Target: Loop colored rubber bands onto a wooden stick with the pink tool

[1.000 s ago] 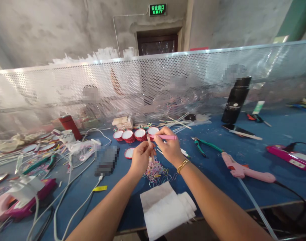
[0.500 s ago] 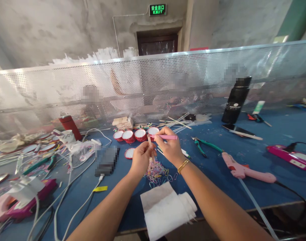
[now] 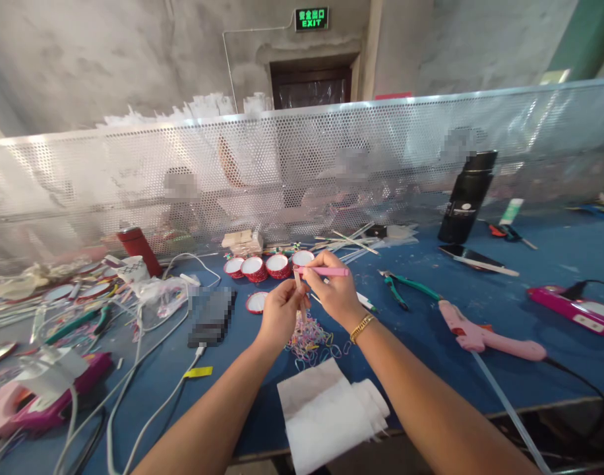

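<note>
Near the table's middle, my left hand [image 3: 283,309] pinches a flat wooden stick [image 3: 299,285] that stands nearly upright. A pink pen [image 3: 332,270] is gripped in my right hand [image 3: 334,285], its tip at the upper end of the stick. Below my fingers lies a pile of small coloured bands [image 3: 309,340]. Behind my hands are several red tins with white tops [image 3: 252,266], and one more red-rimmed tin [image 3: 256,302] is beside my left hand. A folded white cloth [image 3: 332,415] lies at the front edge.
A phone [image 3: 213,316] and cables are on the left, near a red flask [image 3: 138,249]. To the right are green pliers [image 3: 395,290], a pink glue gun [image 3: 484,336], a black bottle [image 3: 466,198] and a magenta power strip [image 3: 573,309]. A perforated metal screen [image 3: 405,158] runs behind.
Both hands stay almost in place. The stick's top and the pen tip have shifted very slightly to the right.
</note>
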Demonstrator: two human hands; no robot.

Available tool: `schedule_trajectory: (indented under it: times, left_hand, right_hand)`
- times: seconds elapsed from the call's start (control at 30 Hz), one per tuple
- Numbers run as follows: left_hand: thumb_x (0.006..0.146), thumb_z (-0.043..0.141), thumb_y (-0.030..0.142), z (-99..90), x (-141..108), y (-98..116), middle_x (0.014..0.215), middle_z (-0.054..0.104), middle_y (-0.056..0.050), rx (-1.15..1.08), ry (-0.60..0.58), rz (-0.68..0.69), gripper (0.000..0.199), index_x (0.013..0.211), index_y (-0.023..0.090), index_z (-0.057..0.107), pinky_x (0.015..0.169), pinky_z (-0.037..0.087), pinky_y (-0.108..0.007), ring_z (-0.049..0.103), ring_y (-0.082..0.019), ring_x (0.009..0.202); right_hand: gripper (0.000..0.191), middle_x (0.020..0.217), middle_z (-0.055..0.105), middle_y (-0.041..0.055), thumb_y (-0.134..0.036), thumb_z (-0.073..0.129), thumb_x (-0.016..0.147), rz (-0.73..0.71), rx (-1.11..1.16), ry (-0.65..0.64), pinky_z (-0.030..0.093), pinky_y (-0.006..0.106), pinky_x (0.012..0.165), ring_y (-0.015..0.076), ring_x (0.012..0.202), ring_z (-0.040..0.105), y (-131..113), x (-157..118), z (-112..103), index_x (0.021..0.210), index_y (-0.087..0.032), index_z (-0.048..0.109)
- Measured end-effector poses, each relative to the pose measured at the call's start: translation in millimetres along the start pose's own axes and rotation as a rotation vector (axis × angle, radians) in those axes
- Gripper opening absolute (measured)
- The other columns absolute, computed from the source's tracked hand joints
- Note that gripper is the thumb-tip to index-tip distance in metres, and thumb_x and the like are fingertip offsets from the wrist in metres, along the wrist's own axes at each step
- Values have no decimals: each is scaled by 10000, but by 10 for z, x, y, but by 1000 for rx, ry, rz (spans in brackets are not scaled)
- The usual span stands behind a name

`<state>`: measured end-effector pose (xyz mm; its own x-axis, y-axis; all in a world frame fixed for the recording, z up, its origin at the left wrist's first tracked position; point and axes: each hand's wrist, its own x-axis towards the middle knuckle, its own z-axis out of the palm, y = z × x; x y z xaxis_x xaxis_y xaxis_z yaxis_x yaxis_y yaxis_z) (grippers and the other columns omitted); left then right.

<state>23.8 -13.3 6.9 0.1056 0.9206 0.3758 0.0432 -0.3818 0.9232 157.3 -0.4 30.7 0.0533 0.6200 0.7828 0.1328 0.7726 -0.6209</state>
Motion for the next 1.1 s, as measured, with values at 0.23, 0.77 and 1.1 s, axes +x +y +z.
schedule_trajectory:
  times: [0.23,0.77,1.1]
  left_hand:
    - [816,660,503,1,5,20,603,593,-4,-31,18,-15,351,731,167,605,532,394,-236,490,-117,549]
    - [792,668,495,7,10,57,595,594,1,-56,29,-26,333,758,171,598,527,414,-240,514,-124,549]
    - [820,654,488,0,12,19,600,591,0,-25,23,-12,331,738,173,596,526,400,-238,498,-115,542]
  right_hand:
    - [126,696,602,-18,-212,608,856,-11,-22,26,457,293,668,150,668,566,7,8,-20,740,-223,559]
    - [116,718,607,-14,-223,612,862,1,-22,44,460,292,683,152,692,573,34,10,-31,755,-223,567]
    - [125,696,605,-17,-212,603,851,-4,-18,25,462,294,663,155,671,570,9,2,-6,737,-227,556]
